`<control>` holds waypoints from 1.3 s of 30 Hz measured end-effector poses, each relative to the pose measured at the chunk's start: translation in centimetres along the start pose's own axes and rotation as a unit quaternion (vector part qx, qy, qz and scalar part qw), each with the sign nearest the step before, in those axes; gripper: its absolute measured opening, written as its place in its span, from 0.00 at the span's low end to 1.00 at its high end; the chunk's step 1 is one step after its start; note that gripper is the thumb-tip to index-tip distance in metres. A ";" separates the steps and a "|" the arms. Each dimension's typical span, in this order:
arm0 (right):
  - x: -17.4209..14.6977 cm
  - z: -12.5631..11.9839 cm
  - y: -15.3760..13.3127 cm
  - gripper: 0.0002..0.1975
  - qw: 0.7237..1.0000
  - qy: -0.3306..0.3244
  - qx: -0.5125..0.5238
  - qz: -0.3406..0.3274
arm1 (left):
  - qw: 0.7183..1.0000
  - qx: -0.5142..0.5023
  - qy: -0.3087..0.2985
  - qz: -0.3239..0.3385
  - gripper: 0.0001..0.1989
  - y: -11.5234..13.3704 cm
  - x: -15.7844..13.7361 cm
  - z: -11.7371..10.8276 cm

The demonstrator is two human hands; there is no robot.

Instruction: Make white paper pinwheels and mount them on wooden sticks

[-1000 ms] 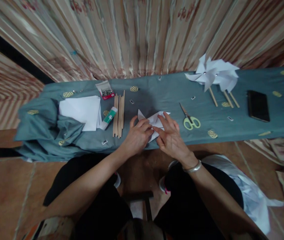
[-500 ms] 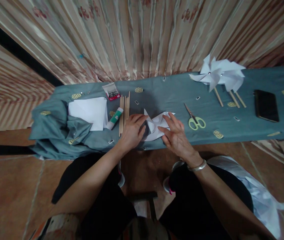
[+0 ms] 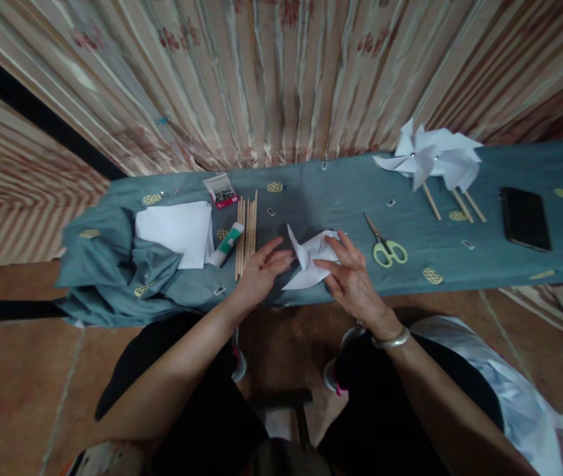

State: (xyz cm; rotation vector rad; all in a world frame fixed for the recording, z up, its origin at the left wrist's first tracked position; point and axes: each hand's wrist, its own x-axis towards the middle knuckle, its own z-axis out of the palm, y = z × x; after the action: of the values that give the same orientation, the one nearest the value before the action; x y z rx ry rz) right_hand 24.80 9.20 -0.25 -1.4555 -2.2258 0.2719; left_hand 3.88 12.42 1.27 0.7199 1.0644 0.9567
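Note:
A white sheet of paper [image 3: 306, 276], cut and partly folded into a pinwheel shape, lies at the table's front edge, one pointed flap standing up. My right hand [image 3: 355, 281] holds its right side, with the fingers over the paper. Just left of the paper is my left hand [image 3: 258, 270], its fingers apart and holding nothing; whether a fingertip touches the flap I cannot tell. Several wooden sticks [image 3: 246, 231] lie beyond my left hand, next to a green and white glue stick [image 3: 228, 243]. Green-handled scissors [image 3: 385, 248] rest to the right of my right hand.
On the green tablecloth [image 3: 331, 192] a stack of white paper [image 3: 177, 231] lies at left, near an open box of small metal pins [image 3: 222, 193]. Finished paper pinwheels [image 3: 427, 155] on sticks lie at back right, beside a black phone [image 3: 525, 218]. A white bag [image 3: 519, 390] hangs low at right.
My left hand has drawn back slightly from the paper and its fingers have opened. The right hand stays on the paper, whose flap now stands out more clearly. The view has tilted slightly.

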 end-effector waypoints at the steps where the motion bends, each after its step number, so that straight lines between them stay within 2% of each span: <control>1: 0.1 0.0 0.0 0.15 1.000 0.001 0.005 0.004 | 0.999 -0.037 0.003 -0.029 0.28 0.3 -0.2 0.3; 5: 0.4 -0.2 -0.2 0.16 1.000 0.003 0.021 0.016 | 0.987 -0.120 0.004 -0.105 0.22 1.0 -1.1 1.4; 10: 0.5 -0.5 -0.6 0.17 0.999 0.003 0.041 0.030 | 0.981 -0.137 -0.028 -0.134 0.10 1.0 -1.1 2.0; 15: 0.4 -0.5 -0.7 0.17 0.998 0.010 0.054 0.025 | 0.979 -0.135 -0.048 -0.142 0.12 0.5 -0.5 2.1; 25: -0.1 -0.5 -1.0 0.17 0.999 0.043 0.026 0.001 | 0.975 -0.162 -0.036 -0.147 0.07 0.8 -0.4 2.8; 29: -0.2 -0.7 -1.4 0.19 0.999 0.048 0.001 -0.015 | 0.978 -0.150 -0.043 -0.136 0.13 0.6 -0.4 2.7; 34: -0.3 -1.3 -2.1 0.24 0.997 0.061 -0.030 -0.040 | 0.979 -0.140 -0.094 -0.119 0.25 0.2 -0.4 2.6; 39: -0.6 -1.3 -2.4 0.33 0.996 0.057 -0.050 -0.042 | 0.981 -0.119 -0.113 -0.101 0.28 0.2 -0.3 2.5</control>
State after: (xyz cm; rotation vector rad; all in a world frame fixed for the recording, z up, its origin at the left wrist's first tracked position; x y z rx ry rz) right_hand 23.66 7.58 1.69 -1.3878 -2.2296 0.0497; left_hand 6.14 12.14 2.42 0.4986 0.7903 0.7909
